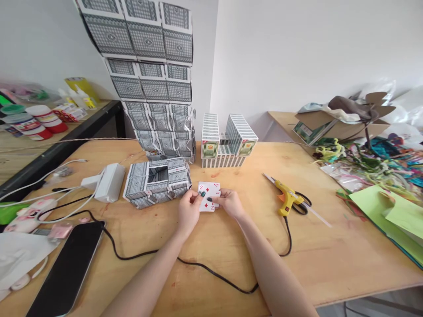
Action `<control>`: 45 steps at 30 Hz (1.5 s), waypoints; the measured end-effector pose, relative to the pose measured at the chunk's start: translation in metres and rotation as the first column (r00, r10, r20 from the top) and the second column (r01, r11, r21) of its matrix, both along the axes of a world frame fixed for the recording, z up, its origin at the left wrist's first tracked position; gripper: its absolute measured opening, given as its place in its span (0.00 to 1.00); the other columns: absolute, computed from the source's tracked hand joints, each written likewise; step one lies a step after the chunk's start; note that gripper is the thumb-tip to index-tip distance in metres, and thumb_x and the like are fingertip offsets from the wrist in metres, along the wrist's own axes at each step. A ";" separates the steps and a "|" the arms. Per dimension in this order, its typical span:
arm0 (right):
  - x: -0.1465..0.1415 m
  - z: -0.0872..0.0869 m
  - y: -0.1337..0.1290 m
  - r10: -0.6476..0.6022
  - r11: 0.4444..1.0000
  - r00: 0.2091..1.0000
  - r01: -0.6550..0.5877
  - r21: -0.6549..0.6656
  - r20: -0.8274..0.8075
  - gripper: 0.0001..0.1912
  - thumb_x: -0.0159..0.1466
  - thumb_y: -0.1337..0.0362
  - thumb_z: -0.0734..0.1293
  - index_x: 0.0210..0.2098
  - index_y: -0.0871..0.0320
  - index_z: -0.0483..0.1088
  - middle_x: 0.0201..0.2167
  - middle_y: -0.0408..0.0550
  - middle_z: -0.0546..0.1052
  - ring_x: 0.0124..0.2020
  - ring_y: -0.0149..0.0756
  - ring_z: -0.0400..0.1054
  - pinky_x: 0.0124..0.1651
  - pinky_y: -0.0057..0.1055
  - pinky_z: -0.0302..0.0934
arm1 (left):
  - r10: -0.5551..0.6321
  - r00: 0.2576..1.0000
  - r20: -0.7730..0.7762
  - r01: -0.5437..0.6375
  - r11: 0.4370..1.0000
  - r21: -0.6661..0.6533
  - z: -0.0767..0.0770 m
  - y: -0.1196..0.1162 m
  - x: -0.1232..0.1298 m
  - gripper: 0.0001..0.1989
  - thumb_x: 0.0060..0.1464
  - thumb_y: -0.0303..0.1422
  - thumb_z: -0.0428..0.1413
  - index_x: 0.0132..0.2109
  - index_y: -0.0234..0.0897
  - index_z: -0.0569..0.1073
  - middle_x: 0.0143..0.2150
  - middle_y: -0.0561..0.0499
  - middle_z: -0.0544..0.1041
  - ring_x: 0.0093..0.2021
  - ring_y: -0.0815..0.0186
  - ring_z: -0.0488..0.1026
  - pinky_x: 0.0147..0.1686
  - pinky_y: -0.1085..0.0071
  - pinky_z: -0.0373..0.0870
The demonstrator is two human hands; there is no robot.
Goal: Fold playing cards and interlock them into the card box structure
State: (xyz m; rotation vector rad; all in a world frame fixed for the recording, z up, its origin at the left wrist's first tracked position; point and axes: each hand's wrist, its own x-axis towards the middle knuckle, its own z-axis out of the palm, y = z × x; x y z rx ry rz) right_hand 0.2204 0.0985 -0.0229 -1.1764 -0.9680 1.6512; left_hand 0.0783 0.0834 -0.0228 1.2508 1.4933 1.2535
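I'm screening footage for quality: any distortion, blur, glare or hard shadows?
Head view: the card tower leans and widens upward, probably wide-angle distortion; light looks soft and even, shadows faint; no strong glare on the black phone; the 2 on the held playing card is legible, so little blur there.

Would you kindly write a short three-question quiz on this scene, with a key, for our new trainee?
1. True or false: the left hand and the right hand are both touching the playing cards.
2. Which suit shows on the front card's face?
A) Spades
B) Diamonds
C) Clubs
3. Fill in: on the table, the yellow glue gun lies to the ____ of the right hand.

Key: 1. True. 2. B. 3. Right.
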 end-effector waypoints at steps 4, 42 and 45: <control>-0.001 0.002 -0.002 0.022 1.000 1.000 -0.022 0.008 0.002 0.18 0.36 0.58 0.75 0.23 0.60 0.71 0.18 0.45 0.76 0.25 0.40 0.72 0.25 0.32 0.66 | 0.037 0.979 -0.202 -0.018 0.995 0.095 0.000 -0.004 0.005 0.10 0.52 0.35 0.47 0.25 0.38 0.59 0.23 0.56 0.64 0.25 0.71 0.60 0.26 0.75 0.55; 0.005 0.005 -0.005 0.002 0.991 1.000 -0.005 0.137 0.023 0.19 0.49 0.50 0.68 0.34 0.57 0.72 0.31 0.47 0.77 0.35 0.41 0.72 0.38 0.38 0.67 | -0.170 0.938 -0.301 0.204 0.975 0.085 -0.005 0.006 -0.009 0.16 0.52 0.39 0.47 0.20 0.37 0.55 0.17 0.58 0.56 0.21 0.72 0.54 0.23 0.74 0.48; 0.006 0.007 -0.007 0.003 0.977 0.995 -0.024 0.211 0.096 0.19 0.52 0.50 0.65 0.36 0.56 0.72 0.32 0.46 0.77 0.35 0.40 0.71 0.39 0.37 0.66 | -0.167 0.933 -0.319 0.208 0.973 0.097 -0.004 0.004 -0.008 0.16 0.51 0.39 0.47 0.20 0.37 0.56 0.16 0.58 0.56 0.20 0.72 0.53 0.22 0.74 0.48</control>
